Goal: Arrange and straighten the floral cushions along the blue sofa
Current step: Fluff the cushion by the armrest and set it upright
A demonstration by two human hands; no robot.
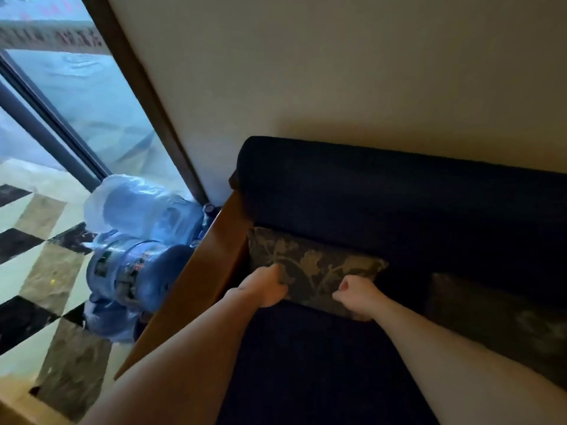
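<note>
Both forearms enter from the bottom edge, bare, reaching forward over the dark seat of the blue sofa (pixel 399 191). Left hand (pixel 267 286) grips the lower left edge of the floral cushion (pixel 310 268); fingers curled and clamped on the fabric, thumb side toward the cushion face. Right hand (pixel 356 291) sits at the cushion's lower right part, fingers curled shut into a loose fist against it; cannot tell whether fabric is pinched inside.

Cushion: dark grey-brown with a paler leaf-and-flower pattern. It stands at the left end of the sofa, leaning against the backrest, its left edge just beside the wooden armrest (pixel 196 286). Top edge runs tilted, higher at the left, lower at the right.

A 2nd cushion (pixel 491 317) of similar dark patterned fabric lies to the right on the seat, near the 1st, partly hidden by the right forearm. Detail is dim and blurred.

Sofa backrest sits against a plain cream wall (pixel 337 72).

Beyond the armrest, on the floor: 2 large blue water bottles (pixel 135 271), stacked or leaning together, the upper one wrapped in clear plastic film. They touch or nearly touch the outer side of the armrest.

Floor (pixel 46 271) is tiled in a black, grey and pale diamond pattern. A dark-framed window (pixel 92 102) runs diagonally at upper left, bright outside, view blurred.
</note>
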